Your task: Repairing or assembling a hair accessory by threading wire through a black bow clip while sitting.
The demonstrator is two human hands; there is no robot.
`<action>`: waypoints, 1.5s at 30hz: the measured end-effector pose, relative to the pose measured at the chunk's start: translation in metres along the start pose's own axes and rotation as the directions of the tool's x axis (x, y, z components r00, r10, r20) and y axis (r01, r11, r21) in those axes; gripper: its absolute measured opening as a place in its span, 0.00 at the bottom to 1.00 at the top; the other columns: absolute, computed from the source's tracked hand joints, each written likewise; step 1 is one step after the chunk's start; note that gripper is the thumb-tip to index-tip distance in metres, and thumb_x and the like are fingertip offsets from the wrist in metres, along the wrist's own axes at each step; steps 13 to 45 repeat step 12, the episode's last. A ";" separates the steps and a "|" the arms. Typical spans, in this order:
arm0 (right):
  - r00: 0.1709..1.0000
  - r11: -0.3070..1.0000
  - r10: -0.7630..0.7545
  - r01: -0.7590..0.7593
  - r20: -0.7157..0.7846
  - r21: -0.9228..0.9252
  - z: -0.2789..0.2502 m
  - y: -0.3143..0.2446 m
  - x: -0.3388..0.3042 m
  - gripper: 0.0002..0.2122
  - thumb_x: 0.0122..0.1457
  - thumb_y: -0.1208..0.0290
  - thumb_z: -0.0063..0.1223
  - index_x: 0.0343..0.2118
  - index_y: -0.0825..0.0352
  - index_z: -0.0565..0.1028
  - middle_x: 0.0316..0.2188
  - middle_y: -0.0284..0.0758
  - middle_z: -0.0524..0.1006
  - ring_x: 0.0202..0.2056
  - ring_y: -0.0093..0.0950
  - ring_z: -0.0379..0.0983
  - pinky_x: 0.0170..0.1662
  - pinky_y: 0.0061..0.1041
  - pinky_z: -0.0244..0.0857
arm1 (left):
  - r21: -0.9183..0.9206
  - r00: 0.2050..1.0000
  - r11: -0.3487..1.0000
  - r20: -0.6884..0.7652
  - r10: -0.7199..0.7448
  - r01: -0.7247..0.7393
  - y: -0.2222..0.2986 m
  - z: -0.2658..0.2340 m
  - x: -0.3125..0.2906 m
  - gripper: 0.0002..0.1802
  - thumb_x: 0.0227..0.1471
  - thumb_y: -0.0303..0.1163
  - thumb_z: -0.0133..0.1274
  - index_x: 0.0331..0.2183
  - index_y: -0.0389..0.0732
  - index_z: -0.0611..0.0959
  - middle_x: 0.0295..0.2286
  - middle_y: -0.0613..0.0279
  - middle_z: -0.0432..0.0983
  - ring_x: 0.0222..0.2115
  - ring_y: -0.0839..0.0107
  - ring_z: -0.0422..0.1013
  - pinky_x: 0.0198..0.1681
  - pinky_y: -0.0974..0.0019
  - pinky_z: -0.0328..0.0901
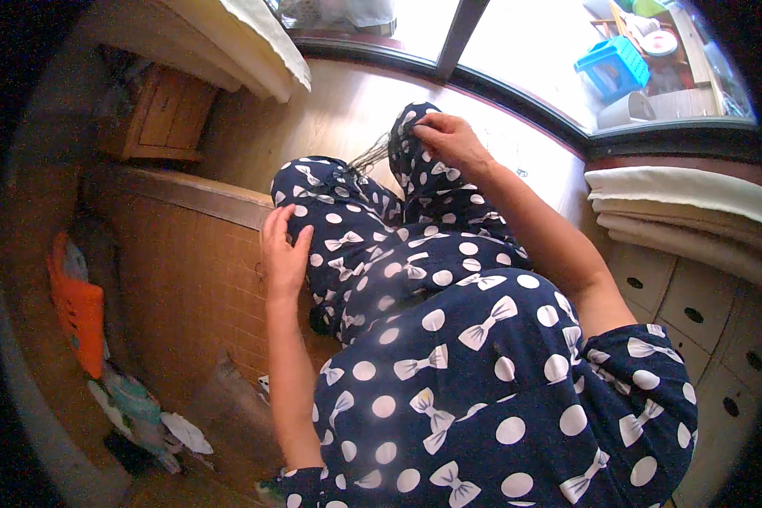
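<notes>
My right hand (453, 142) is over my right knee, its thumb and fingers pinched together. Whatever is between those fingertips is too small to make out. A loose bunch of thin dark strands (371, 155) stretches between my two knees, close to that hand; whether it reaches the fingertips I cannot tell. Beside my left thigh, my left hand (284, 252) is open, thumb apart from the fingers, with nothing visible in it. The navy trousers (334, 218) with white dots and bows cover my legs, and a matching top (449, 381) covers my body.
A woven mat (186, 245) with a wooden edge lies to my left, an orange basket (78, 313) beyond it. Ahead are a small wooden cabinet (169, 114) and a dark-framed glass door (453, 38). White drawers (681, 296) and a curtain (677, 203) stand at right.
</notes>
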State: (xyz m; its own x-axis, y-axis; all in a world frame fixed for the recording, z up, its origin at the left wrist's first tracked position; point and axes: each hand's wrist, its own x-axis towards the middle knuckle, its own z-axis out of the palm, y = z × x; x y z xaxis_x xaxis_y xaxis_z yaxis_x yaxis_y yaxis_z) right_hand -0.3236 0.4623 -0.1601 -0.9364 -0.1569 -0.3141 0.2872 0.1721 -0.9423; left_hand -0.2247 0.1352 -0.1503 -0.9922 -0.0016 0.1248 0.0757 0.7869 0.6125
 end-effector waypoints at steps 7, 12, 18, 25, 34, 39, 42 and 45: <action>0.993 0.991 0.078 -0.067 -0.093 0.115 -0.039 -0.004 -0.008 0.08 0.60 0.67 0.51 0.35 0.66 0.75 0.17 0.22 0.65 0.17 0.12 0.56 0.19 0.12 0.48 | -0.018 0.981 0.982 0.039 -0.189 0.190 -0.002 0.009 0.007 0.12 0.47 0.28 0.57 0.37 0.38 0.78 0.34 0.57 0.70 0.34 0.64 0.69 0.38 0.65 0.65; 0.976 0.994 0.073 -0.053 -0.204 0.100 -0.073 -0.008 -0.008 0.10 0.60 0.64 0.52 0.36 0.66 0.75 0.15 0.22 0.65 0.15 0.13 0.55 0.17 0.13 0.46 | -0.156 0.966 0.953 0.038 -0.256 0.259 -0.013 0.013 0.009 0.23 0.48 0.27 0.56 0.48 0.40 0.73 0.20 0.65 0.67 0.22 0.69 0.65 0.30 0.67 0.65; 0.976 0.994 0.073 -0.053 -0.204 0.100 -0.073 -0.008 -0.008 0.10 0.60 0.64 0.52 0.36 0.66 0.75 0.15 0.22 0.65 0.15 0.13 0.55 0.17 0.13 0.46 | -0.156 0.966 0.953 0.038 -0.256 0.259 -0.013 0.013 0.009 0.23 0.48 0.27 0.56 0.48 0.40 0.73 0.20 0.65 0.67 0.22 0.69 0.65 0.30 0.67 0.65; 0.976 0.994 0.073 -0.053 -0.204 0.100 -0.073 -0.008 -0.008 0.10 0.60 0.64 0.52 0.36 0.66 0.75 0.15 0.22 0.65 0.15 0.13 0.55 0.17 0.13 0.46 | -0.156 0.966 0.953 0.038 -0.256 0.259 -0.013 0.013 0.009 0.23 0.48 0.27 0.56 0.48 0.40 0.73 0.20 0.65 0.67 0.22 0.69 0.65 0.30 0.67 0.65; 0.976 0.994 0.073 -0.053 -0.204 0.100 -0.073 -0.008 -0.008 0.10 0.60 0.64 0.52 0.36 0.66 0.75 0.15 0.22 0.65 0.15 0.13 0.55 0.17 0.13 0.46 | -0.156 0.966 0.953 0.038 -0.256 0.259 -0.013 0.013 0.009 0.23 0.48 0.27 0.56 0.48 0.40 0.73 0.20 0.65 0.67 0.22 0.69 0.65 0.30 0.67 0.65; 0.976 0.994 0.073 -0.053 -0.204 0.100 -0.073 -0.008 -0.008 0.10 0.60 0.64 0.52 0.36 0.66 0.75 0.15 0.22 0.65 0.15 0.13 0.55 0.17 0.13 0.46 | -0.156 0.966 0.953 0.038 -0.256 0.259 -0.013 0.013 0.009 0.23 0.48 0.27 0.56 0.48 0.40 0.73 0.20 0.65 0.67 0.22 0.69 0.65 0.30 0.67 0.65; 0.976 0.994 0.073 -0.053 -0.204 0.100 -0.073 -0.008 -0.008 0.10 0.60 0.64 0.52 0.36 0.66 0.75 0.15 0.22 0.65 0.15 0.13 0.55 0.17 0.13 0.46 | -0.156 0.966 0.953 0.038 -0.256 0.259 -0.013 0.013 0.009 0.23 0.48 0.27 0.56 0.48 0.40 0.73 0.20 0.65 0.67 0.22 0.69 0.65 0.30 0.67 0.65; 0.976 0.994 0.073 -0.053 -0.204 0.100 -0.073 -0.008 -0.008 0.10 0.60 0.64 0.52 0.36 0.66 0.75 0.15 0.22 0.65 0.15 0.13 0.55 0.17 0.13 0.46 | -0.156 0.966 0.953 0.038 -0.256 0.259 -0.013 0.013 0.009 0.23 0.48 0.27 0.56 0.48 0.40 0.73 0.20 0.65 0.67 0.22 0.69 0.65 0.30 0.67 0.65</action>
